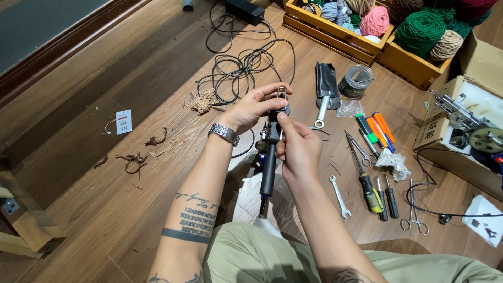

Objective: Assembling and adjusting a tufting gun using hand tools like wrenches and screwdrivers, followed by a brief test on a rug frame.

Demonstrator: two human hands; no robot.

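- While I sit on the wooden floor (131, 94), I hold a black hand tool (270, 157) up over my lap, with its long handle pointing down at my knees.
- My left hand (254, 107) curls around the top of the tool, with the fingers bent over a small round metal part (283, 107).
- My right hand (297, 144) is just under it, and its thumb and finger pinch at that same top end. Both hands touch the tool and are very close to each other.
- I think the small part could slip out of my fingers, because it is tiny and I only hold it by the tips.
- If it falls, it could roll in with the wrenches (340, 196), screwdrivers (372, 191) and scissors (414, 209) lying to my right, and be hard to find.
- I think the tool could tip too, since nobody holds the long handle lower down.
- A black cord (241, 65) lies in loops on the floor past my hands. It could snag if I pull the tool back fast.
- Wooden boxes of yarn (419, 29) sit far off at the top, well away from my hands.
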